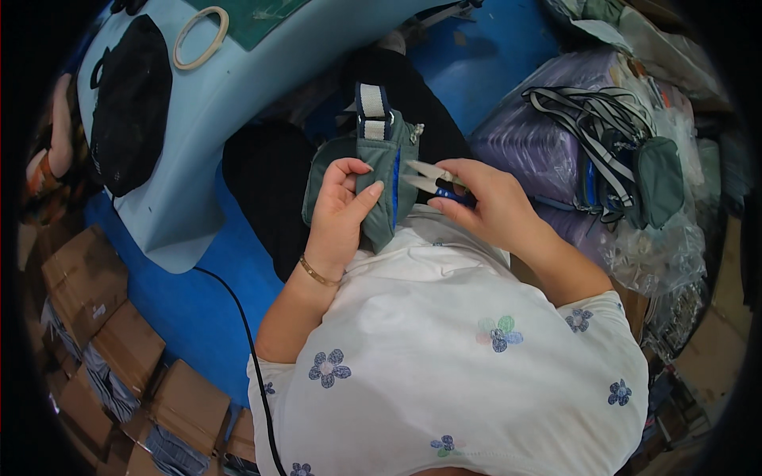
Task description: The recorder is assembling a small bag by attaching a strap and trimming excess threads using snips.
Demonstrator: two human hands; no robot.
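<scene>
A small grey-green fabric bag (332, 159) with blue edging and a striped strap loop (372, 107) rests on my lap. My left hand (347, 198) is closed on the bag's front, thumb and fingers pinching the cloth. In my right hand (484, 194) I hold thread snips (432, 176) with dark blue handles. Their two pale blades stand apart and point left at the bag's blue edge. Whether the tips touch the cloth I cannot tell.
At the left, a light blue table (262, 71) bears a black pouch (132, 111), a tape roll (200, 38) and a green mat (258, 16). On the right, strapped bags (659, 182) lie on a plastic-wrapped purple stack (528, 131). Cardboard boxes (127, 345) line the lower left. A person's arm (59, 131) shows far left.
</scene>
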